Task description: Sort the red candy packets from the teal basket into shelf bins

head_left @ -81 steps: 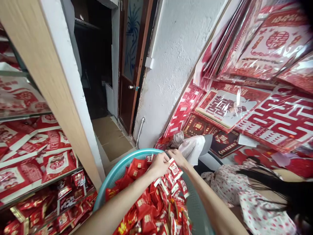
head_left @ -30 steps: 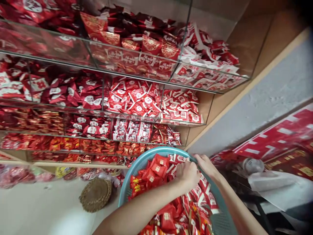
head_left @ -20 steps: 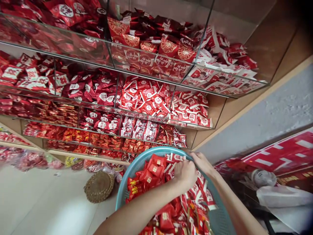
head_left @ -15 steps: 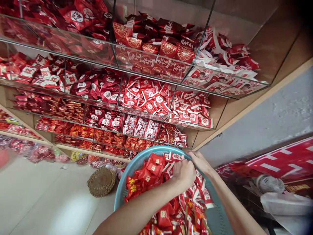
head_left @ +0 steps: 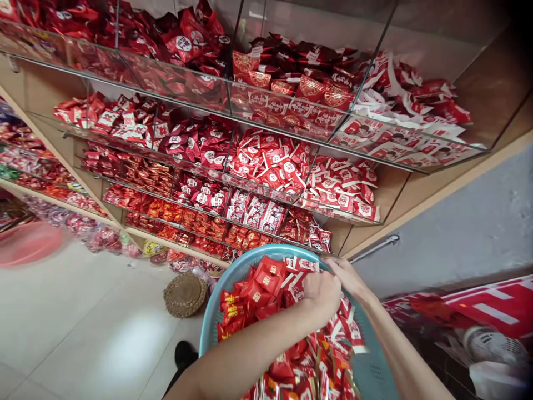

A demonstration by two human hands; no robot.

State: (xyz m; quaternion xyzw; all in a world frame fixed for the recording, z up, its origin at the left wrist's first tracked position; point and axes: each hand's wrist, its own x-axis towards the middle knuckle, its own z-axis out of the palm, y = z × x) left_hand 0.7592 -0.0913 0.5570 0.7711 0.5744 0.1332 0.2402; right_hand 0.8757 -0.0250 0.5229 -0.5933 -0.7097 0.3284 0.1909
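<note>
A blue plastic basket is heaped with small red wrapped packets, some with gold print and some with white ends. My left hand is closed like a fist over the packets, near the basket's far right side; its fingertips are turned away, so anything inside them is hidden. Just beyond it, my right hand grips the basket's rim at the far right, fingers partly out of sight. My forearms cross over part of the heap.
Shelves with clear fronts hold many red packets ahead. A round woven stool stands on the tiled floor left of the basket, with a pink basin farther left. At right are a grey wall and a white fan-like object.
My view has swung left, so the shelves sit farther right and the pink basin shows more fully. A dark shoe now appears beside the basket. Both hands keep about the same positions at the basket.
</note>
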